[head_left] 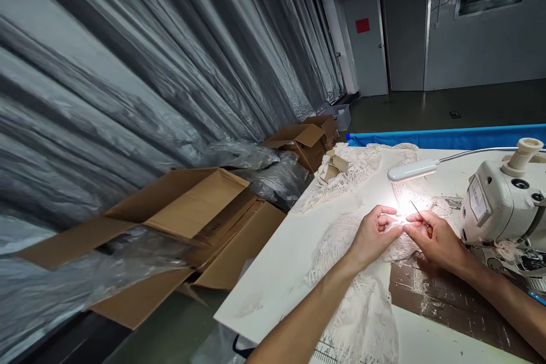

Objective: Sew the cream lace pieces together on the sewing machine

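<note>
White lace fabric (pixel 367 313) lies across the white worktable (pixel 273 284) under a bright lamp glare. My left hand (pixel 375 233) rests on the lace with its fingers curled, pinching a bit of it. My right hand (pixel 435 239) is closed around a thin dark pointed tool (pixel 420 215) whose tip points up and left, close to the left fingertips. The spot between both hands is washed out by the light.
A white sewing machine (pixel 503 205) with a spool stands at the right, its gooseneck lamp (pixel 412 169) over the hands. More lace (pixel 354 173) is heaped at the table's far end. Open cardboard boxes (pixel 187 222) and plastic sheeting line the floor on the left. A door (pixel 405 28) stands far back.
</note>
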The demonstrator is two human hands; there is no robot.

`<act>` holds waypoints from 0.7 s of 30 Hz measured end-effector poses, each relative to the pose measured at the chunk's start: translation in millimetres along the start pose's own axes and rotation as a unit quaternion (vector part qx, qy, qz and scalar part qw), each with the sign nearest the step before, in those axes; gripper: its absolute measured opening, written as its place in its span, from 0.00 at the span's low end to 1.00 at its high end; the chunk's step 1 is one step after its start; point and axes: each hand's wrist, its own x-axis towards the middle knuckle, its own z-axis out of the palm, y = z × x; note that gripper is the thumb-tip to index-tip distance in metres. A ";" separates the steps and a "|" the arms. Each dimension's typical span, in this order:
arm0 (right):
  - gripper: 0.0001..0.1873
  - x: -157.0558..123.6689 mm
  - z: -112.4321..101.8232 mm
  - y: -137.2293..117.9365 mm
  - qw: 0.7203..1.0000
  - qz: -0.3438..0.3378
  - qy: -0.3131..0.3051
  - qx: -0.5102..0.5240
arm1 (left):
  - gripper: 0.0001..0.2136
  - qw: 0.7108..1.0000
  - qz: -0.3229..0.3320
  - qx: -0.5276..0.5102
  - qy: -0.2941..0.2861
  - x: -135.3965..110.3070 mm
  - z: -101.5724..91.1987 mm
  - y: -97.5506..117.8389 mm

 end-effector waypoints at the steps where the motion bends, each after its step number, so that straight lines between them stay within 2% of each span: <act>1: 0.21 0.1 0.1 0.2 1.000 0.004 -0.013 0.007 | 0.18 1.000 0.001 0.005 0.001 -0.2 0.0 0.3; 6: 0.18 -1.5 2.3 0.8 0.999 -0.035 -0.029 0.005 | 0.16 0.999 0.018 0.034 -0.002 -1.6 2.5 -1.2; 9: 0.14 -8.4 4.7 -1.4 0.986 -0.140 0.037 -0.088 | 0.18 0.999 0.022 0.009 -0.027 -4.0 3.9 0.5; 11: 0.11 -15.1 5.9 -5.8 0.948 -0.255 0.104 -0.160 | 0.21 0.997 0.014 -0.025 -0.071 -6.7 3.2 6.0; 13: 0.07 -21.2 6.3 -11.8 0.894 -0.368 0.150 -0.206 | 0.23 0.990 0.005 -0.068 -0.120 -11.4 0.9 14.6; 15: 0.08 -25.0 6.4 -17.9 0.855 -0.435 0.171 -0.224 | 0.25 0.983 0.001 -0.100 -0.152 -19.2 -2.7 24.1; 17: 0.09 -26.2 6.8 -22.1 0.845 -0.445 0.186 -0.230 | 0.24 0.979 0.001 -0.119 -0.168 -31.3 -7.4 31.5; 21: 0.09 -30.1 8.5 -25.7 0.876 -0.379 0.209 -0.214 | 0.22 0.965 -0.018 -0.108 -0.238 -63.7 -16.1 36.5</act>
